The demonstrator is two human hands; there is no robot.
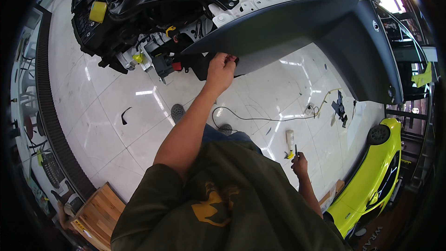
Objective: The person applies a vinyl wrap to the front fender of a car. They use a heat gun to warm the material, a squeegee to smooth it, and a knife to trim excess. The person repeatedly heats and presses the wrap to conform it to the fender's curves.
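Note:
Closed in a pinch, my left hand (221, 70) is at the lower front edge of a matte dark grey car fender (288, 25). Something small and dark shows at its fingertips, too hidden to name. Lower on the right, away from the car, my right hand (300, 163) grips a slim dark pen-like tool (296, 149) that points up from the fingers. Beside that hand, on the floor, is a pale spray bottle (290, 138) with a yellow trigger head.
The exposed engine bay (162, 11) stands ahead, with a yellow block (98, 12) on its left part. The dark car door (371, 51) is at right. A cable (260, 119) crosses the tiled floor. A lime-green car (371, 186) and a wooden box (100, 211) flank me.

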